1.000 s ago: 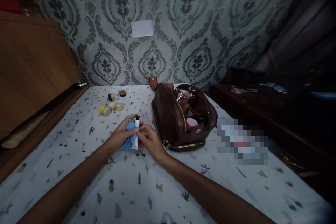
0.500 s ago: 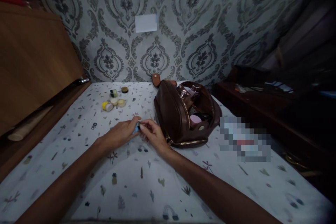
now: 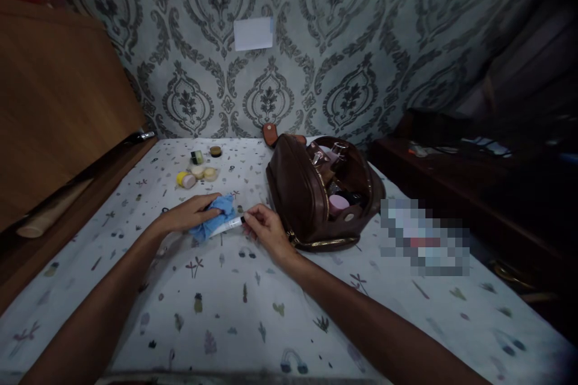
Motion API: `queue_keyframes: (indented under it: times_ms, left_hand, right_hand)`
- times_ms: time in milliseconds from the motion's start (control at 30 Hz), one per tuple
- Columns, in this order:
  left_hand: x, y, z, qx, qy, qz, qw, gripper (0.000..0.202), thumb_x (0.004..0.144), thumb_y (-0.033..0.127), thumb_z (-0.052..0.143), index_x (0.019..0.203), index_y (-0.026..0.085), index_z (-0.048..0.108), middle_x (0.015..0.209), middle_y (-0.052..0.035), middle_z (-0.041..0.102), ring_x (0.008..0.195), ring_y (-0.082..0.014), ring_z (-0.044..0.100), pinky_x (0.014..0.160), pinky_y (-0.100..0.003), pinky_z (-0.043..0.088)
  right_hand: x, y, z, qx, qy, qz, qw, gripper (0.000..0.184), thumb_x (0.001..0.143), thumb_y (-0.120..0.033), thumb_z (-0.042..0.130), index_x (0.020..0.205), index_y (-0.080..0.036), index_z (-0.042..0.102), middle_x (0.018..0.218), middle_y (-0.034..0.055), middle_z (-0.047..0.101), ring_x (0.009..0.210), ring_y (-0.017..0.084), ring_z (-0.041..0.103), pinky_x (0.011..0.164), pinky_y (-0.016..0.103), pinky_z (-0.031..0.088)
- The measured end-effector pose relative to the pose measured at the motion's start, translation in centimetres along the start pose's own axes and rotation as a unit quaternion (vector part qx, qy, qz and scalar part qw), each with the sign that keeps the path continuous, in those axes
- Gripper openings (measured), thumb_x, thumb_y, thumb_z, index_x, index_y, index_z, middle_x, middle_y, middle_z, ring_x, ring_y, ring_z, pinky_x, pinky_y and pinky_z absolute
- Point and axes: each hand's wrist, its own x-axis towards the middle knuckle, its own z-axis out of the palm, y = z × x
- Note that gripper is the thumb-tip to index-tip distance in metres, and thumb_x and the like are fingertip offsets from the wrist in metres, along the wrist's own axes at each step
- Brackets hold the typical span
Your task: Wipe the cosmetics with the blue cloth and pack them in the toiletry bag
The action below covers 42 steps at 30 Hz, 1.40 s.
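Observation:
My left hand (image 3: 196,213) is closed on a crumpled blue cloth (image 3: 224,205), thumb lying over it. Between the fingers of my right hand (image 3: 266,225) is the black cap end of a slim white tube (image 3: 228,226). The tube slants down to the left, its far end against the cloth. Just right of my right hand stands a brown leather toiletry bag (image 3: 298,192), unzipped, with a pink round-lidded container (image 3: 338,204) and several other cosmetics inside.
At the back left lie small jars: a yellow-and-white one (image 3: 185,179), two cream-coloured ones (image 3: 210,174), a dark-lidded one (image 3: 215,151) and a green-and-black one (image 3: 197,157). A wooden cabinet (image 3: 58,84) borders the left. A pixelated item (image 3: 424,237) lies right of the bag.
My left hand has drawn back to the left, and the blue cloth now shows widely. The white tube, hidden before, has come into view between my hands.

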Motion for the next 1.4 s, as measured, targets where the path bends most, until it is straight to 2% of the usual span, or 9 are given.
queue_keyframes:
  times_ms: [200, 300, 367, 433, 533, 633, 800, 1167, 1400]
  left_hand:
    - [0.2, 0.3, 0.2, 0.003, 0.285, -0.046, 0.958, 0.032, 0.084, 0.046, 0.053, 0.104, 0.022, 0.060, 0.079, 0.0009, 0.058, 0.068, -0.0167, 0.052, 0.062, -0.026, 0.040]
    - [0.1, 1.4, 0.5, -0.010, 0.329, -0.045, 0.943, 0.025, 0.083, 0.045, 0.054, 0.085, 0.021, 0.059, 0.068, 0.0028, 0.052, 0.061, -0.0145, 0.047, 0.056, -0.025, 0.036]
    - [0.0, 2.5, 1.0, -0.035, 0.280, -0.012, 0.959, 0.028, 0.085, 0.047, 0.053, 0.079, 0.020, 0.058, 0.068, 0.0019, 0.053, 0.064, -0.0148, 0.049, 0.058, -0.025, 0.038]
    - [-0.1, 3.4, 1.7, -0.056, 0.166, 0.027, 0.984, 0.031, 0.089, 0.048, 0.051, 0.084, 0.020, 0.062, 0.075, 0.0000, 0.058, 0.069, -0.0161, 0.053, 0.061, -0.026, 0.042]
    - [-0.2, 4.0, 3.2, 0.008, 0.055, 0.090, 0.994, 0.026, 0.090, 0.045, 0.054, 0.096, 0.022, 0.063, 0.091, -0.0035, 0.061, 0.084, -0.0203, 0.056, 0.074, -0.030, 0.045]
    - [0.0, 3.6, 4.7, 0.103, 0.072, 0.123, 0.984, 0.017, 0.092, 0.038, 0.053, 0.098, 0.022, 0.055, 0.100, -0.0062, 0.058, 0.096, -0.0239, 0.054, 0.084, -0.034, 0.044]
    - [0.4, 2.4, 6.0, 0.136, 0.036, 0.092, 0.986, 0.013, 0.095, 0.034, 0.049, 0.100, 0.023, 0.044, 0.097, -0.0050, 0.060, 0.087, -0.0231, 0.059, 0.074, -0.032, 0.044]
    - [1.1, 0.6, 5.4, 0.164, 0.010, 0.058, 0.985, 0.021, 0.094, 0.045, 0.048, 0.094, 0.024, 0.046, 0.080, 0.0004, 0.057, 0.073, -0.0202, 0.058, 0.063, -0.027, 0.039]
    - [0.5, 1.5, 5.6, 0.219, 0.033, 0.079, 0.972, 0.014, 0.097, 0.037, 0.048, 0.096, 0.024, 0.042, 0.090, -0.0015, 0.061, 0.083, -0.0215, 0.061, 0.067, -0.028, 0.041]
  right_hand:
    - [-0.2, -0.3, 0.0, 0.006, 0.016, 0.000, 1.000, 0.035, 0.076, -0.054, 0.067, 0.075, -0.021, 0.054, 0.053, -0.0047, 0.056, 0.044, 0.010, 0.046, 0.043, 0.022, 0.036]
    - [-0.3, -0.5, 0.1, 0.011, 0.020, 0.004, 1.000, 0.037, 0.076, -0.055, 0.068, 0.074, -0.021, 0.053, 0.054, -0.0052, 0.055, 0.044, 0.010, 0.046, 0.042, 0.022, 0.035]
    - [-0.4, -0.6, 0.2, 0.013, 0.021, 0.005, 1.000, 0.038, 0.075, -0.056, 0.068, 0.074, -0.021, 0.052, 0.054, -0.0057, 0.054, 0.044, 0.009, 0.046, 0.041, 0.021, 0.033]
    - [-0.3, -0.6, 0.1, 0.015, 0.023, 0.000, 1.000, 0.039, 0.075, -0.057, 0.068, 0.074, -0.021, 0.051, 0.054, -0.0060, 0.054, 0.044, 0.009, 0.046, 0.042, 0.021, 0.033]
    - [-0.1, -0.3, -0.1, 0.015, 0.024, -0.003, 1.000, 0.041, 0.073, -0.059, 0.069, 0.073, -0.021, 0.052, 0.055, -0.0055, 0.055, 0.044, 0.009, 0.047, 0.042, 0.021, 0.033]
    - [0.2, -0.1, -0.2, 0.027, 0.028, 0.012, 0.999, 0.045, 0.070, -0.063, 0.070, 0.072, -0.021, 0.052, 0.055, -0.0047, 0.056, 0.042, 0.009, 0.047, 0.039, 0.020, 0.031]
    - [0.3, -0.1, -0.2, 0.045, 0.032, 0.021, 0.998, 0.046, 0.069, -0.062, 0.071, 0.073, -0.021, 0.051, 0.059, -0.0037, 0.059, 0.044, 0.009, 0.047, 0.040, 0.020, 0.032]
    - [-0.2, -0.6, -0.1, -0.005, -0.028, -0.066, 0.997, 0.025, 0.078, -0.043, 0.068, 0.079, -0.020, 0.056, 0.066, -0.0043, 0.053, 0.059, 0.011, 0.048, 0.056, 0.023, 0.041]
    - [-0.2, -0.2, -0.2, -0.026, -0.022, -0.063, 0.997, 0.035, 0.082, -0.055, 0.063, 0.077, -0.022, 0.052, 0.063, -0.0048, 0.049, 0.055, 0.011, 0.046, 0.052, 0.024, 0.037]
